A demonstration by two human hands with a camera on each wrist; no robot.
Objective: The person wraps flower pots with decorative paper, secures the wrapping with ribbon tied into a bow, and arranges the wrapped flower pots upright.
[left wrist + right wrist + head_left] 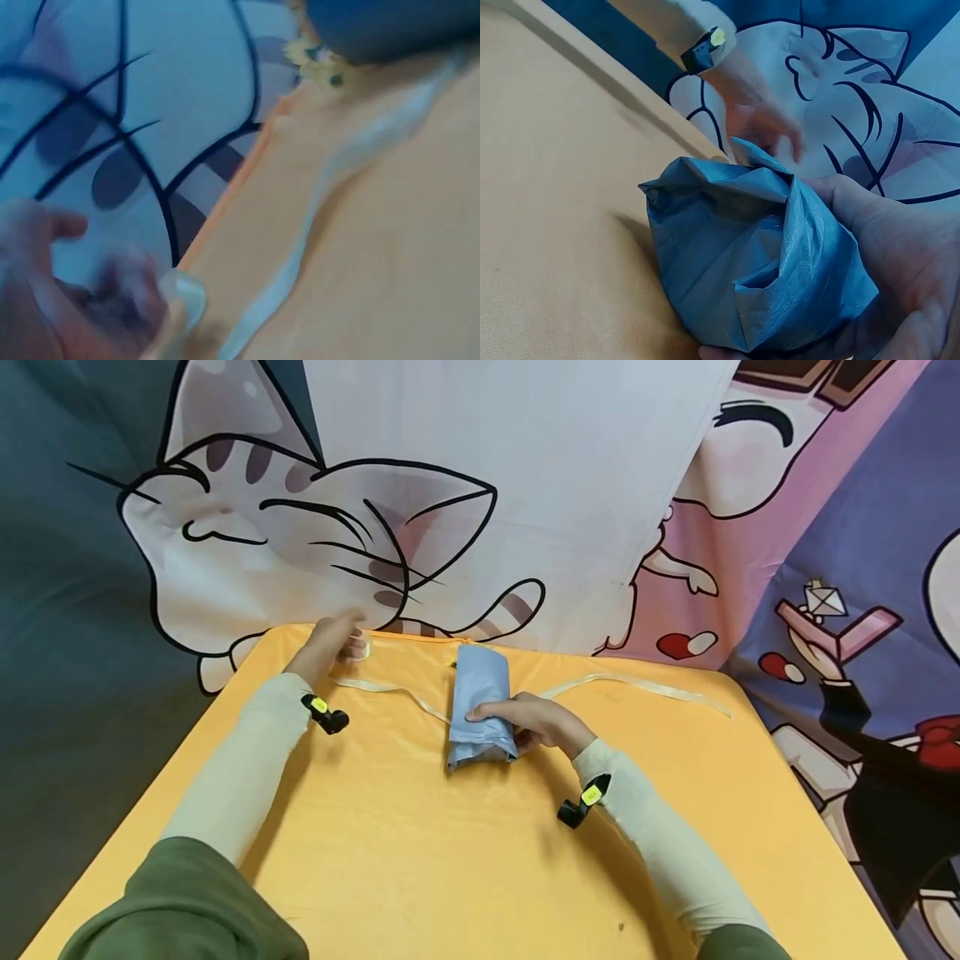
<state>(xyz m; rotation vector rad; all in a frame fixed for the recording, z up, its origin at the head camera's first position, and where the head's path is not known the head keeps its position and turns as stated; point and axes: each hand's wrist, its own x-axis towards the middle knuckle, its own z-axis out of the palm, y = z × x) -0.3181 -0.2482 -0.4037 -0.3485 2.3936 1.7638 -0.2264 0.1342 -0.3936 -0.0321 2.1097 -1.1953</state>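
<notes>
On the smooth yellow tablecloth (420, 868), the person's right hand (543, 720) is clamped on the right side of a light-blue, crinkled, tube-shaped bundle (480, 689), near its open near end. The bundle is at the far middle, with a long, narrow cream ribbon (637, 682) stretching to its left and right. Small yellow flowers (321, 69) show by its far left side. At the far left, the blurred left hand (333, 639) is at a pale loop (363, 648); I cannot tell whether its fingers pinch it.
</notes>
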